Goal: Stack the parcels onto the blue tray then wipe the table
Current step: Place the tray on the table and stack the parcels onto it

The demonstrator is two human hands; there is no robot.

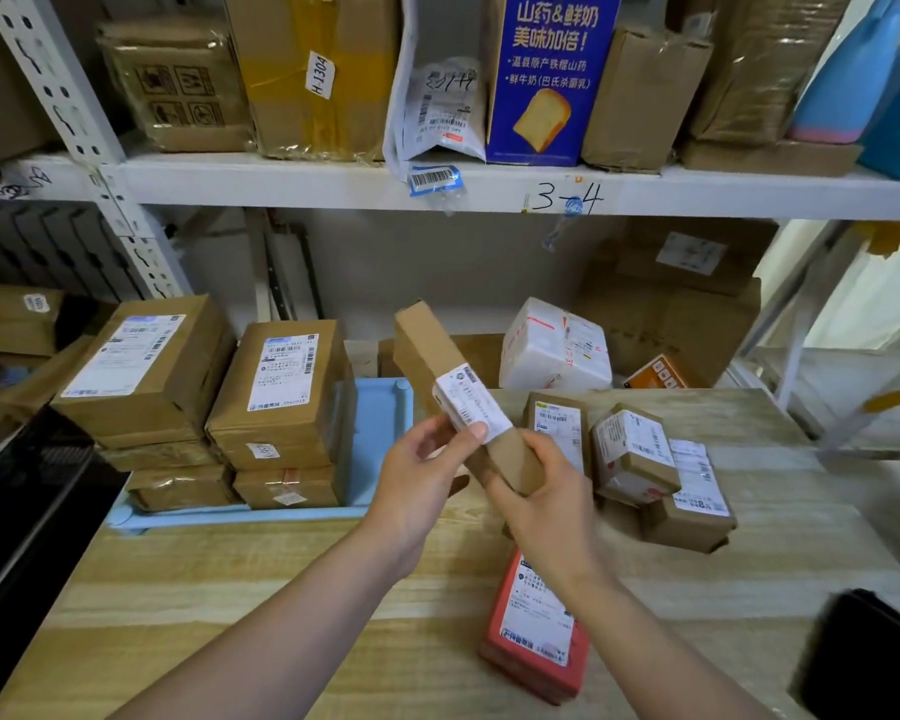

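Surface: a light wood-grain table (261, 579) is filling the lower view, with white metal shelving (333, 181) standing behind it, marked "3-4".
Shelf contents: brown cartons and a blue bread box (546, 75) are sitting on the upper level.
Blue tray (380, 423): is lying on the table's left rear, carrying two stacks of brown parcels (219, 407).
Left hand (422, 485): is pinching the label end of a long brown parcel (437, 366), thumb on the white label.
Right hand (546, 491): is gripping that parcel's lower end, fingers wrapped around it.
Long brown parcel: is being held tilted above the table, just right of the tray.
Table right: a red parcel (536, 626) is lying near the front; small brown parcels (640, 465) are lying clustered behind.
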